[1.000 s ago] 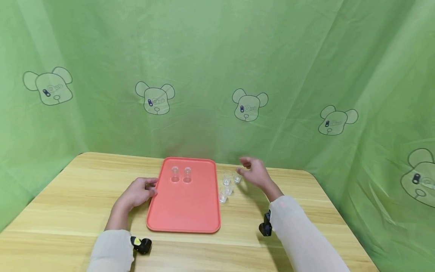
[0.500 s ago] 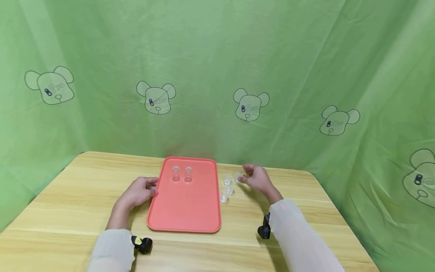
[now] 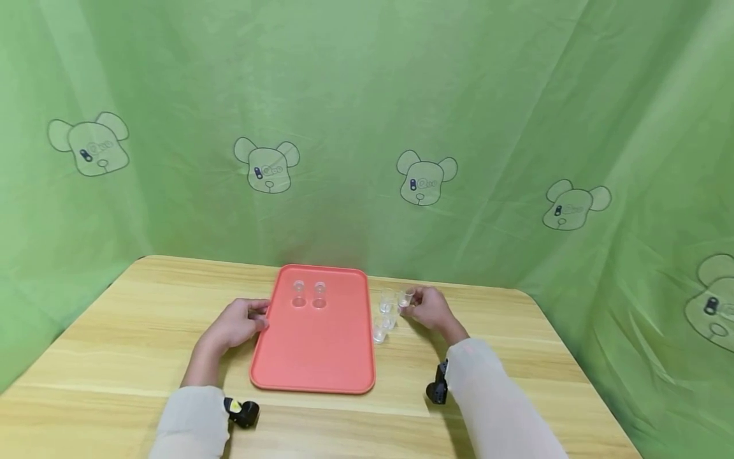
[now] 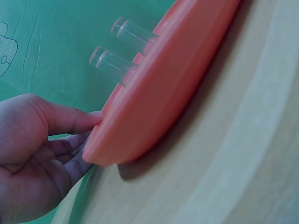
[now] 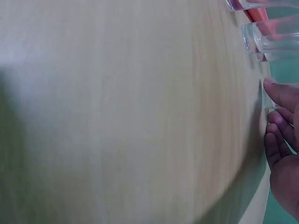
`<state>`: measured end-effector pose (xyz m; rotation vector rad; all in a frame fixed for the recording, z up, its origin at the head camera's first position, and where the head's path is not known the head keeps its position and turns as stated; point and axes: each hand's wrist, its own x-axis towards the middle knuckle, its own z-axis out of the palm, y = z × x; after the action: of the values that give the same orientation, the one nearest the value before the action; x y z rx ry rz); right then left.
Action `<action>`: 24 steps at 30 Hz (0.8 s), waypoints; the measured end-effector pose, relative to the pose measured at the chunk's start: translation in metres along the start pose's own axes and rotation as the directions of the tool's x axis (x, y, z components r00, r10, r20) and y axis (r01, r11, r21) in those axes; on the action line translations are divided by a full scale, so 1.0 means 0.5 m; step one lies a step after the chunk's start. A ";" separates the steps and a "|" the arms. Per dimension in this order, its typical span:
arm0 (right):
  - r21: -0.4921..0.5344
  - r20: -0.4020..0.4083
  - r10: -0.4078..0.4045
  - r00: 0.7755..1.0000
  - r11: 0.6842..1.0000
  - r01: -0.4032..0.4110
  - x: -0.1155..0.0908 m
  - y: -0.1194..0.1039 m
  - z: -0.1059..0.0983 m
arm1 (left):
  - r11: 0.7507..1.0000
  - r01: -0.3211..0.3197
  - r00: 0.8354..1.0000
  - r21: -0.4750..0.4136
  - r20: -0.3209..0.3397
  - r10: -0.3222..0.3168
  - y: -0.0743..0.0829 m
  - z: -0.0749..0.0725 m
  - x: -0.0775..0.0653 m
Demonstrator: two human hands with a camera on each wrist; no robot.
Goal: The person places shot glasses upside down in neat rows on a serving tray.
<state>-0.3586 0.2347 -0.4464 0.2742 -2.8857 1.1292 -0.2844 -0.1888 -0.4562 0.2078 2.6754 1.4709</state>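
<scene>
My left hand (image 3: 236,320) holds the left edge of a red tray (image 3: 312,363). In the left wrist view its thumb lies at the rim and the other fingers are lower, partly behind the tray. Two clear shot glasses (image 4: 114,65) stand on the tray's far part, narrow ends up. Right of the tray, my right hand (image 3: 431,309) pinches another shot glass (image 3: 405,298) between thumb and fingers, close over the table. That glass is mostly hidden by the hand in the right wrist view. Several more shot glasses (image 3: 387,305) stand between this hand and the tray.
The wooden table (image 3: 487,357) has a rounded far right corner. A green curtain (image 3: 344,223) with printed bear heads hangs behind it and along both sides. Black wrist cameras (image 3: 438,384) stick out from both sleeves.
My right hand has come down behind the far right shot glass and closed its fingers on it. My left hand stays at the tray's edge. The tray glasses have not moved.
</scene>
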 end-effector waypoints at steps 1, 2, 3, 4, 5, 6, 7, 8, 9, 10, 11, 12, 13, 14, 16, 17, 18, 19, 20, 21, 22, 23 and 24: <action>0.010 -0.003 0.003 1.000 1.000 -0.003 0.001 0.002 0.002 | 1.000 -0.001 1.000 0.001 0.002 0.001 0.000 0.000 0.000; 0.022 -0.005 0.006 1.000 1.000 -0.005 0.001 0.003 0.004 | 1.000 0.001 1.000 0.000 0.002 -0.001 0.000 0.000 0.001; 0.032 -0.006 0.007 1.000 0.999 -0.006 0.002 0.004 0.005 | 1.000 0.002 1.000 0.000 0.001 -0.002 0.000 0.001 0.001; 0.043 -0.009 0.010 1.000 0.999 -0.009 0.002 0.005 0.007 | 1.000 0.004 1.000 0.001 0.000 -0.004 0.000 0.001 0.001; 0.055 -0.011 0.011 1.000 0.998 -0.011 0.003 0.006 0.008 | 1.000 0.006 1.000 0.001 0.000 -0.006 0.000 0.000 0.001; 0.059 -0.012 0.013 1.000 0.998 -0.012 0.003 0.007 0.009 | 1.000 0.007 1.000 0.002 0.000 -0.007 0.001 0.000 0.001; 0.058 -0.015 0.012 1.000 0.998 -0.012 0.004 0.008 0.009 | 1.000 0.007 1.000 0.003 0.000 -0.007 0.001 0.000 0.000; 0.055 -0.015 0.011 1.000 0.998 -0.011 0.005 0.009 0.010 | 1.000 0.009 1.000 0.001 -0.001 -0.009 0.002 -0.001 0.000; 0.053 -0.016 0.013 1.000 0.999 -0.012 0.005 0.009 0.010 | 1.000 0.011 1.000 0.001 0.000 -0.011 0.002 -0.001 0.000; 0.051 -0.017 0.013 1.000 0.999 -0.012 0.006 0.010 0.010 | 1.000 0.012 1.000 0.001 0.001 -0.012 0.003 -0.001 -0.001; 0.047 -0.019 0.014 1.000 0.999 -0.013 0.006 0.010 0.010 | 1.000 0.010 1.000 0.000 0.002 -0.010 0.004 -0.001 -0.001; 0.037 -0.020 0.008 1.000 0.999 -0.008 0.006 0.011 0.009 | 1.000 0.011 1.000 -0.001 0.002 -0.011 0.004 -0.001 -0.001; 0.034 -0.020 0.001 1.000 0.999 0.000 0.006 0.011 0.009 | 1.000 0.011 1.000 0.000 0.000 -0.011 0.005 -0.001 -0.001; 0.035 -0.022 -0.003 1.000 0.999 0.004 0.006 0.011 0.008 | 1.000 0.014 1.000 -0.001 -0.001 -0.014 0.004 -0.001 -0.001; 0.033 -0.026 -0.019 0.999 0.999 0.020 0.005 0.010 0.007 | 1.000 0.013 1.000 0.001 -0.005 -0.013 0.004 -0.001 -0.001; 0.032 -0.029 -0.028 0.999 0.999 0.029 0.004 0.009 0.007 | 1.000 0.013 1.000 0.003 -0.006 -0.013 0.004 -0.001 -0.001; 0.030 -0.030 -0.035 0.999 0.999 0.036 0.004 0.010 0.006 | 1.000 0.016 1.000 0.003 -0.006 -0.016 0.004 -0.001 -0.002; 0.032 -0.031 -0.038 0.999 0.999 0.039 0.004 0.010 0.005 | 1.000 0.017 1.000 0.003 -0.006 -0.016 0.004 -0.001 -0.002; 0.033 -0.033 -0.037 0.999 0.999 0.038 0.003 0.009 0.005 | 1.000 0.018 1.000 0.000 -0.004 -0.018 0.004 -0.001 -0.002; 0.036 -0.032 -0.041 0.999 0.998 0.042 0.002 0.010 0.005 | 1.000 0.017 1.000 -0.002 -0.001 -0.017 0.005 -0.001 -0.002; 0.041 -0.032 -0.040 0.999 0.998 0.041 0.001 0.010 0.005 | 1.000 0.016 1.000 -0.003 0.000 -0.016 0.005 -0.001 -0.002; 0.044 -0.031 -0.035 0.999 0.998 0.037 0.001 0.011 0.004 | 1.000 0.015 1.000 -0.005 0.001 -0.015 0.006 -0.002 -0.002; 0.051 -0.032 -0.030 0.999 0.998 0.032 0.000 0.011 0.004 | 1.000 0.014 1.000 -0.006 0.003 -0.014 0.006 -0.002 -0.002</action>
<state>-0.3595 0.2374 -0.4514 0.2986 -2.8185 1.1925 -0.2834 -0.1883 -0.4530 0.1906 2.6643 1.4738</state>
